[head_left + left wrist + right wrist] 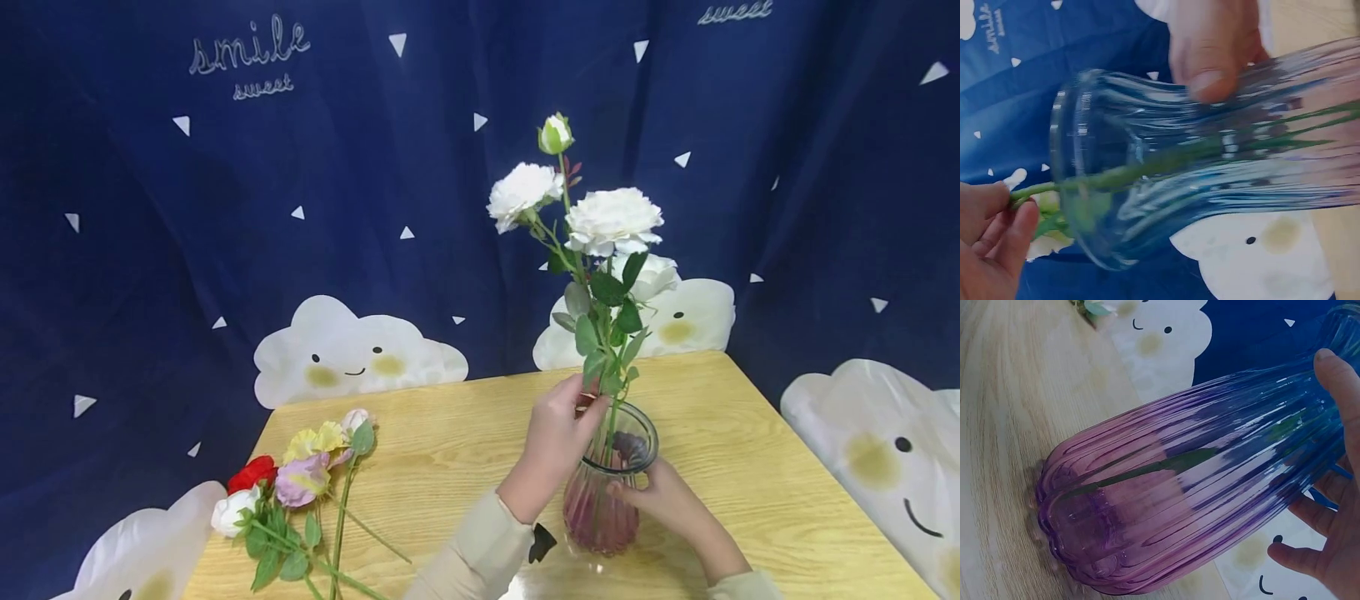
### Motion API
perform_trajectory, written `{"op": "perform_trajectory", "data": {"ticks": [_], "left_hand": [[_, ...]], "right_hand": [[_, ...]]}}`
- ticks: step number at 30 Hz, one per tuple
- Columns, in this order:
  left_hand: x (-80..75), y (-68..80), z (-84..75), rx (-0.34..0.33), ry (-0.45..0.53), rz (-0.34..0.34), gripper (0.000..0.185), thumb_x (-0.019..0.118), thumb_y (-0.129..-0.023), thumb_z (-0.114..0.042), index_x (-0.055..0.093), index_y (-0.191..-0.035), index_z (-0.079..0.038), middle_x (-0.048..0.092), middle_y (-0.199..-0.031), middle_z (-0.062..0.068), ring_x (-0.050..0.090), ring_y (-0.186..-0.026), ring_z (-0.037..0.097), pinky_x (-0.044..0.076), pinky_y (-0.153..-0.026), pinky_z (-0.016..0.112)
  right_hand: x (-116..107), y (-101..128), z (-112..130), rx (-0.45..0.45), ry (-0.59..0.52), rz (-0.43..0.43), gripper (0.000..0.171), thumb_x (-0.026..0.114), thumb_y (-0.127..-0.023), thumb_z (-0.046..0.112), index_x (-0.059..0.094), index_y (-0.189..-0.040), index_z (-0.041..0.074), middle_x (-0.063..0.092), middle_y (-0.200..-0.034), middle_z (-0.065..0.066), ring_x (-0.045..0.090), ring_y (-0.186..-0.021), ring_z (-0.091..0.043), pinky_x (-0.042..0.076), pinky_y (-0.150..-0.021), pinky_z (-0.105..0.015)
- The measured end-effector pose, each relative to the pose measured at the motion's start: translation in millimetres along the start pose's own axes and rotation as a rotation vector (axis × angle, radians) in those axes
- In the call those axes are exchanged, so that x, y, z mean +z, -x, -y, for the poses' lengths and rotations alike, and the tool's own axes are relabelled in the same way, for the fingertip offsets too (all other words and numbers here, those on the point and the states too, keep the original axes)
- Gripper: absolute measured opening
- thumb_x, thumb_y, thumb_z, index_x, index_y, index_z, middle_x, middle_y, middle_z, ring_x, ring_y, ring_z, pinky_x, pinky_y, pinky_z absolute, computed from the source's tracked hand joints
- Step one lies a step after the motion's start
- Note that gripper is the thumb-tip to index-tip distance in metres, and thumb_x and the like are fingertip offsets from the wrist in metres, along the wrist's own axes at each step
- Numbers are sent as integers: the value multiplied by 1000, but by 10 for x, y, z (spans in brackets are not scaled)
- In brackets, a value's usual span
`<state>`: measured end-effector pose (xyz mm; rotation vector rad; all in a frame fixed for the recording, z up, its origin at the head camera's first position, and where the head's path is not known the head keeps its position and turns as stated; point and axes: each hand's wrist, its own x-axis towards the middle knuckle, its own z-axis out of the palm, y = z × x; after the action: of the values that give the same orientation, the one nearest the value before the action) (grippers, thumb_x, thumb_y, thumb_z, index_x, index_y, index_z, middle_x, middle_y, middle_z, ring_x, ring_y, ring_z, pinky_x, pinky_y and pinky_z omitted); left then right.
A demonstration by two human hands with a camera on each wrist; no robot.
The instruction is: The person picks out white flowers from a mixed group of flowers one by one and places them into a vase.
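Observation:
A ribbed glass vase [602,518], clear at the top and pink-purple toward its base, stands upright on the table. Green stems run down inside it, as the right wrist view shows through the vase wall [1129,519]. Above the rim rise white flowers [615,221] with a bud [555,134] and green leaves. My left hand [557,433] is at the rim, its thumb and fingers pinching a green stem [1038,187]. My right hand [675,504] holds the vase below its rim, thumb on the near side; its other fingers are partly hidden in the head view.
Loose flowers lie at the table's left: a red one [252,473], a purple one [302,481], a yellow one [315,440] and white ones. A small black object [542,543] is beside my left sleeve. A dark blue curtain [360,167] hangs behind the wooden table [442,442].

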<state>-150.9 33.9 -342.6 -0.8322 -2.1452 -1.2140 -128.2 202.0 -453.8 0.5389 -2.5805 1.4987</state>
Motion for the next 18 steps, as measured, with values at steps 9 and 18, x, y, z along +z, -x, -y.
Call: {"op": "perform_trajectory", "data": {"ticks": [9,18], "left_hand": [[111,119,96,13,-210,136,11,68,-78,-14,58,-80,-8,64,-77,0,61,-71,4,43,-61,7],[-15,228,165,14,-469,227,17,63,-79,-32,65,-79,-16,64,-76,-6,61,-77,11,46,-79,42]], "right_hand": [[6,9,-6,-9,0,0,64,70,-77,16,37,-128,-5,49,-120,-26,45,-110,-43,34,-88,-57],[17,8,-29,-30,14,-20,62,70,-76,15,38,-127,-4,50,-120,-23,45,-110,-43,34,-89,-57]]}}
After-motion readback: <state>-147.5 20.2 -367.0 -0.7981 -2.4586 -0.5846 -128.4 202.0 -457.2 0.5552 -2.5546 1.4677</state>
